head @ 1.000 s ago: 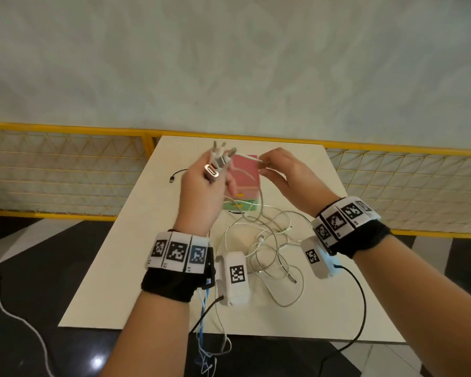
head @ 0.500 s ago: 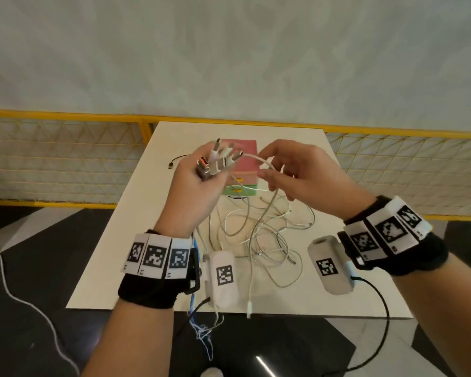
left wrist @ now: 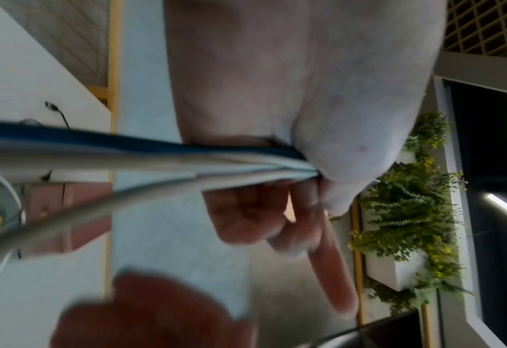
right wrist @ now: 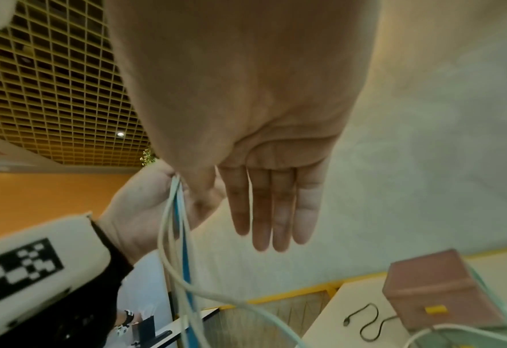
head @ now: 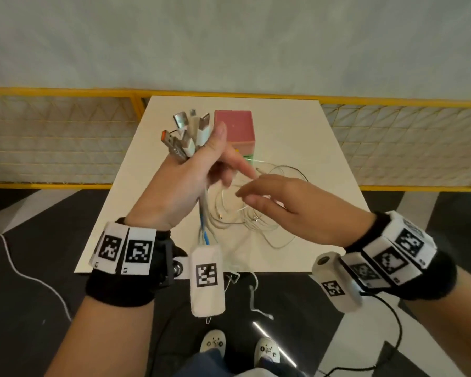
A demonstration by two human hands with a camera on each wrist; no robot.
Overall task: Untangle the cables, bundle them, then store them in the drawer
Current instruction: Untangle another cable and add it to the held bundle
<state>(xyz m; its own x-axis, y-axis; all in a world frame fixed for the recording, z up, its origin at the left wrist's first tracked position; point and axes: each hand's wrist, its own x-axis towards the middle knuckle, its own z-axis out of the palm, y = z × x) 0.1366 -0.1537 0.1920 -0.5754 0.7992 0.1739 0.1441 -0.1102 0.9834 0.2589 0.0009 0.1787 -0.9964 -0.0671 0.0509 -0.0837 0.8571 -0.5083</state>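
- The cable plugs point(head: 186, 137) stand above the left hand point(head: 180, 183).
- The loose cables point(head: 245, 213) lie on the table point(head: 310, 148) under the right hand point(head: 280, 205).
- The drawer box point(head: 235, 129) sits beyond both hands.

The left hand point(left wrist: 320, 99) fills the upper centre, its thumb and palm pinching a bundle of cables point(left wrist: 145, 155), white with one blue, that runs out toward 9 o'clock. One finger points toward 5 o'clock. A blurred right hand point(left wrist: 156, 315) sits at 7 o'clock. The pink drawer box point(left wrist: 76, 219) stands on the table point(left wrist: 14, 70) at 9; plants point(left wrist: 409, 212) at 3.
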